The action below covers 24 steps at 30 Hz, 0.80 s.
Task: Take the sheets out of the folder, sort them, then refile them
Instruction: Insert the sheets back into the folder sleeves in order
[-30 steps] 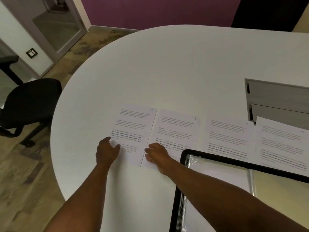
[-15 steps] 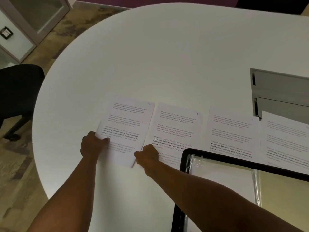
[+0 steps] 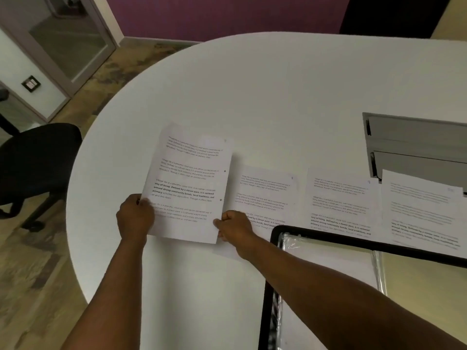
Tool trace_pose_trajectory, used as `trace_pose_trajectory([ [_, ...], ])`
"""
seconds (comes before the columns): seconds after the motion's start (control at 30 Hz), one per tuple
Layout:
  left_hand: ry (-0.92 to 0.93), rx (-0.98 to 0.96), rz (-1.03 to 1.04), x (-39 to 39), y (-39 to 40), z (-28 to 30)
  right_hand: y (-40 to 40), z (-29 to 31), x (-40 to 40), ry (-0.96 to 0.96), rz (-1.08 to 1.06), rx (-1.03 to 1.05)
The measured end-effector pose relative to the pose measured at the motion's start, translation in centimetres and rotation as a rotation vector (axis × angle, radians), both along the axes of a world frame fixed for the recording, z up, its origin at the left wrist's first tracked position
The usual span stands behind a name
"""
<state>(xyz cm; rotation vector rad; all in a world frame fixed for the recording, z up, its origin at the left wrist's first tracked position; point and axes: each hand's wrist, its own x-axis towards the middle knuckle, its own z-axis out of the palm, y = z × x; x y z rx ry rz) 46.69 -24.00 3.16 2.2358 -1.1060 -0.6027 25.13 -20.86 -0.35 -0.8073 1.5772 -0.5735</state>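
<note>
A printed sheet (image 3: 188, 183) with punch holes along its right edge is lifted off the white table (image 3: 265, 97), tilted up at its far end. My left hand (image 3: 135, 217) grips its lower left edge and my right hand (image 3: 233, 227) pinches its lower right corner. Three more printed sheets lie flat in a row to the right: one (image 3: 265, 190) beside the lifted sheet, another (image 3: 341, 200) past it, and a third (image 3: 424, 210) at the far right. The open black folder (image 3: 328, 237) with clear plastic sleeves lies at the near right, under my right forearm.
A grey cable hatch (image 3: 414, 145) is set into the table at the right, partly under the far-right sheet. A black office chair (image 3: 35, 160) stands off the table's left edge. A glass door (image 3: 63, 39) and purple wall (image 3: 222, 16) lie beyond.
Both hands took hold of the leftmost sheet at its near edge and raised it off the table; it now overlaps the left edge of the neighbouring sheet.
</note>
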Motion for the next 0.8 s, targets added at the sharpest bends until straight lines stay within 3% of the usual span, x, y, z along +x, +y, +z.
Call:
trace_pose_trajectory([
  [0.17, 0.240, -0.093, -0.018, -3.8, 2.3, 2.7, 2.4, 3.4, -5.5, -0.030, -0.031, -0.091],
  [0.4, 0.565, -0.084, -0.079, -12.4, 7.3, 3.8, 8.7, 5.5, -15.0, 0.009, -0.173, -0.147],
  [0.8, 0.770, 0.143, -0.289, -26.4, 16.1, 2.1, 21.4, 5.5, -29.6, -0.050, -0.397, -0.138],
])
